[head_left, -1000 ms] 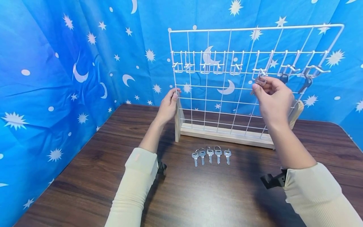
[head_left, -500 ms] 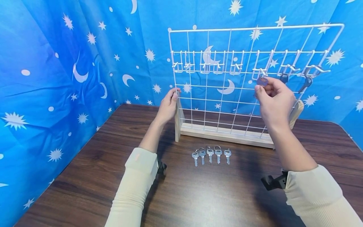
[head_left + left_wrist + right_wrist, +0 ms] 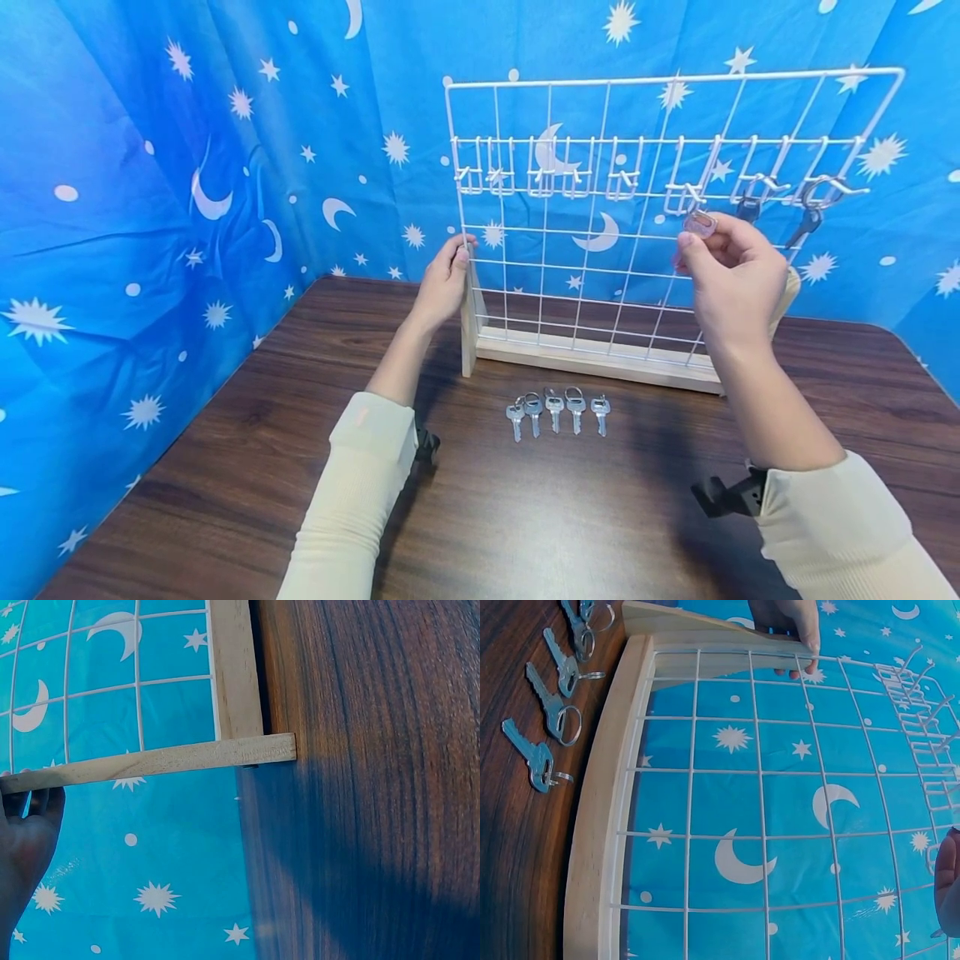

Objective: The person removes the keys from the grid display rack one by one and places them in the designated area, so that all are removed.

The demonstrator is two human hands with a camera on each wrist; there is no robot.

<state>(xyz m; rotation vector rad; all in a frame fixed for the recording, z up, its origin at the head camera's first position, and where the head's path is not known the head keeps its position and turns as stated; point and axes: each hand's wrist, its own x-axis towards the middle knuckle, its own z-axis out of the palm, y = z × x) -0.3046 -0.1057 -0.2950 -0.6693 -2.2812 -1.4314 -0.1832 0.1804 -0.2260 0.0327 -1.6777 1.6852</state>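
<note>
My right hand (image 3: 738,283) pinches a key (image 3: 700,222) by its head between thumb and index finger. The key's head is just under a white hook (image 3: 686,197) on the right half of the white wire grid rack (image 3: 585,267). Whether its ring touches the hook I cannot tell. With my left hand (image 3: 444,282) I grip the rack's left edge at the top of its wooden side post (image 3: 150,761). Only part of the right hand's fingers (image 3: 946,874) shows at the right border of the right wrist view.
Several silver keys (image 3: 555,410) with rings lie in a row on the brown table (image 3: 525,517), before the rack's wooden base (image 3: 600,358). Two keys hang on the rightmost hooks, one a dark key (image 3: 805,223). Several other hooks (image 3: 558,182) bear nothing. A blue starry cloth (image 3: 225,125) stands behind.
My right hand has shifted slightly right and down with the key, whose head now tilts and sits a little lower than the hook. The left hand keeps its place.
</note>
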